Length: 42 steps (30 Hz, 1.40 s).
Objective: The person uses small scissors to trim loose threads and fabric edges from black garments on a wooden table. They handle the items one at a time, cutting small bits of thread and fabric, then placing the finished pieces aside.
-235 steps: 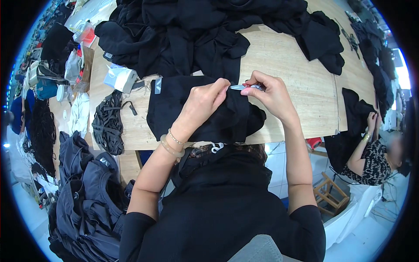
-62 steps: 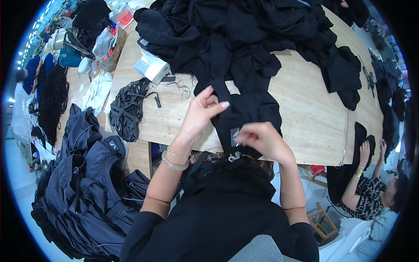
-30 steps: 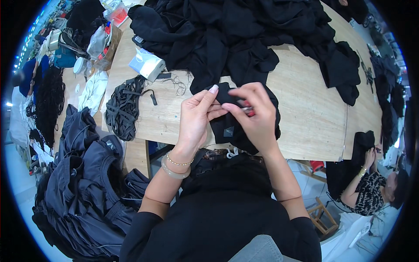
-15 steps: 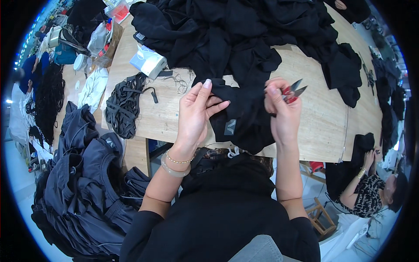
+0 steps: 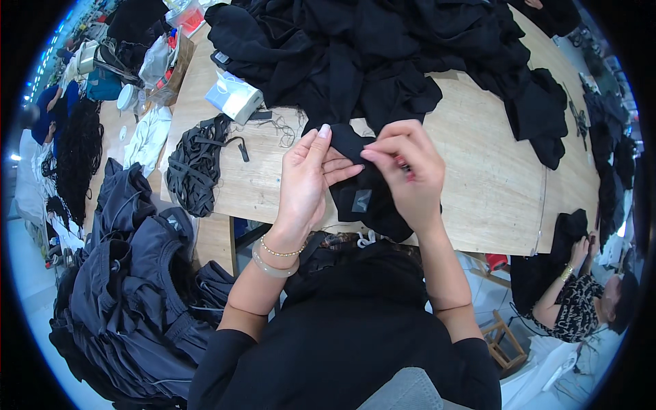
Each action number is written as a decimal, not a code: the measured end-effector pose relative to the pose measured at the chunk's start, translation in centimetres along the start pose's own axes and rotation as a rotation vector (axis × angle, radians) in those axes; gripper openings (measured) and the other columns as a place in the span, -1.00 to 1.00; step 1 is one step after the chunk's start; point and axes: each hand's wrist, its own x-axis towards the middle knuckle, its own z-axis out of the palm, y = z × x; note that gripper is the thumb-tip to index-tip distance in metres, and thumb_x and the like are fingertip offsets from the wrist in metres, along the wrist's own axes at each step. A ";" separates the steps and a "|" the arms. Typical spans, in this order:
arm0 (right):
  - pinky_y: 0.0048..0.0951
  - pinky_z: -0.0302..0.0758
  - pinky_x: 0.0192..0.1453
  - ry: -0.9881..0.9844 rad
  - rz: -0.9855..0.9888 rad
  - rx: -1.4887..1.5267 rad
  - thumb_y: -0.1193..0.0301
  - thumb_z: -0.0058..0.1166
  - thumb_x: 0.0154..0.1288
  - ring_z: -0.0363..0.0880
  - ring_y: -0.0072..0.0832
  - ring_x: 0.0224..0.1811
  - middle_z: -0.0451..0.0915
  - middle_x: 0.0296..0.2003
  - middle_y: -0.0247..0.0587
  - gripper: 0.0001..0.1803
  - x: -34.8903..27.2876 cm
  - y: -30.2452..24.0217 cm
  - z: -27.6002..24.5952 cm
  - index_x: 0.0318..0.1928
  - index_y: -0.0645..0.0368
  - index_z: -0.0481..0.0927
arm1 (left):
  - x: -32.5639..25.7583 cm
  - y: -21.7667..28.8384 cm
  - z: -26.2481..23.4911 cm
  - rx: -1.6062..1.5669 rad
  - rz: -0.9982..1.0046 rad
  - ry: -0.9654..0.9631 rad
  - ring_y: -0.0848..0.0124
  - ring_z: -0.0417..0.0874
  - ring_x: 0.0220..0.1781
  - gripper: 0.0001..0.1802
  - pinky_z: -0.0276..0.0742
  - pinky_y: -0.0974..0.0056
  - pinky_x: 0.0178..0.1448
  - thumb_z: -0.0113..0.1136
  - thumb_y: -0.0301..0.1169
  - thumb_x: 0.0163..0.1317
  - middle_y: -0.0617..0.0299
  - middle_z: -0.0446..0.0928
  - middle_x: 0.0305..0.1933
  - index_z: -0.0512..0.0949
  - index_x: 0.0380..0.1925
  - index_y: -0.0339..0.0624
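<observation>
A black garment [image 5: 383, 213] is held by the left hand [image 5: 307, 178]; a partly hidden red-handled cutter [image 5: 410, 175] is gripped in the right hand [image 5: 422, 179]. Dark straps [image 5: 194, 169] are bundled on the wooden table [image 5: 492, 191].

A clothing workshop: the table [image 5: 485, 191] has a black garment [image 5: 380, 208] at its near edge, a heap of clothes [image 5: 335, 58] along its far side and tangled straps [image 5: 195, 167] on its left.
</observation>
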 end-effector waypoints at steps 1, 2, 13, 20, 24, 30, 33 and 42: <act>-0.64 0.37 -0.28 0.019 0.125 0.083 0.59 0.28 0.17 0.46 -0.67 -0.33 0.53 -0.24 -0.35 -0.89 0.2 -0.7 -0.6 -0.27 0.25 0.64 | 0.0 0.0 -0.2 -0.019 0.007 0.001 0.40 0.73 -0.34 -0.72 0.77 0.26 -0.16 -0.02 -0.25 0.52 0.13 0.64 -0.38 0.53 -0.27 -0.23; -0.62 0.41 -0.25 0.039 0.251 0.165 0.58 0.25 0.20 0.49 -0.65 -0.31 0.54 -0.26 -0.35 -0.92 0.3 -1.0 -1.1 -0.29 0.27 0.62 | 0.0 0.0 -0.3 -0.037 0.014 0.002 0.41 0.72 -0.35 -0.72 0.77 0.25 -0.16 -0.03 -0.25 0.52 0.15 0.62 -0.40 0.52 -0.28 -0.21; -0.69 0.12 -0.64 -0.104 0.856 0.516 0.27 0.05 0.48 0.23 -0.81 -0.71 0.48 -0.60 -0.44 -0.72 -2.0 -2.5 -2.2 -0.31 0.23 0.58 | 0.1 -0.9 0.3 -0.122 0.114 0.016 0.42 0.68 -0.35 -0.69 0.77 0.16 -0.05 -0.05 -0.25 0.53 0.20 0.52 -0.46 0.42 -0.40 -0.17; -0.69 0.12 -0.63 -0.209 0.846 0.429 0.25 0.08 0.46 0.25 -0.83 -0.71 0.44 -0.71 -0.46 -0.68 -2.1 -2.8 -1.3 -0.37 0.23 0.62 | -0.1 -0.7 0.1 -0.109 0.126 -0.008 0.38 0.71 -0.30 -0.68 0.76 0.20 -0.05 -0.06 -0.23 0.53 0.10 0.61 -0.37 0.47 -0.32 -0.23; -0.69 0.13 -0.62 -0.207 0.839 0.441 0.24 0.08 0.46 0.25 -0.83 -0.71 0.45 -0.71 -0.46 -0.68 -2.0 -2.7 -1.3 -0.37 0.24 0.62 | -0.3 -0.5 0.5 -0.102 0.111 -0.004 0.37 0.72 -0.29 -0.68 0.75 0.21 -0.06 -0.07 -0.22 0.54 0.07 0.62 -0.33 0.49 -0.29 -0.24; -0.69 0.13 -0.62 -0.210 0.834 0.458 0.24 0.07 0.46 0.26 -0.82 -0.71 0.45 -0.71 -0.45 -0.67 -2.1 -2.6 -1.3 -0.37 0.23 0.62 | 0.0 -0.8 0.2 -0.113 0.111 -0.015 0.37 0.72 -0.27 -0.67 0.75 0.22 -0.05 -0.07 -0.22 0.54 0.07 0.63 -0.32 0.49 -0.29 -0.24; -0.69 0.14 -0.63 -0.204 0.830 0.463 0.23 0.06 0.47 0.27 -0.82 -0.72 0.44 -0.71 -0.45 -0.66 -2.1 -2.4 -1.3 -0.37 0.23 0.62 | -0.2 -0.6 0.7 -0.104 0.102 -0.001 0.37 0.73 -0.27 -0.67 0.75 0.22 -0.05 -0.07 -0.22 0.54 0.06 0.63 -0.31 0.49 -0.29 -0.24; -0.70 0.15 -0.63 -0.204 0.813 0.482 0.22 0.05 0.48 0.27 -0.81 -0.72 0.45 -0.70 -0.44 -0.65 -2.1 -2.3 -1.4 -0.37 0.23 0.61 | -0.2 -0.6 0.6 -0.097 0.114 -0.023 0.37 0.73 -0.26 -0.67 0.75 0.22 -0.05 -0.08 -0.22 0.54 0.05 0.65 -0.30 0.50 -0.28 -0.24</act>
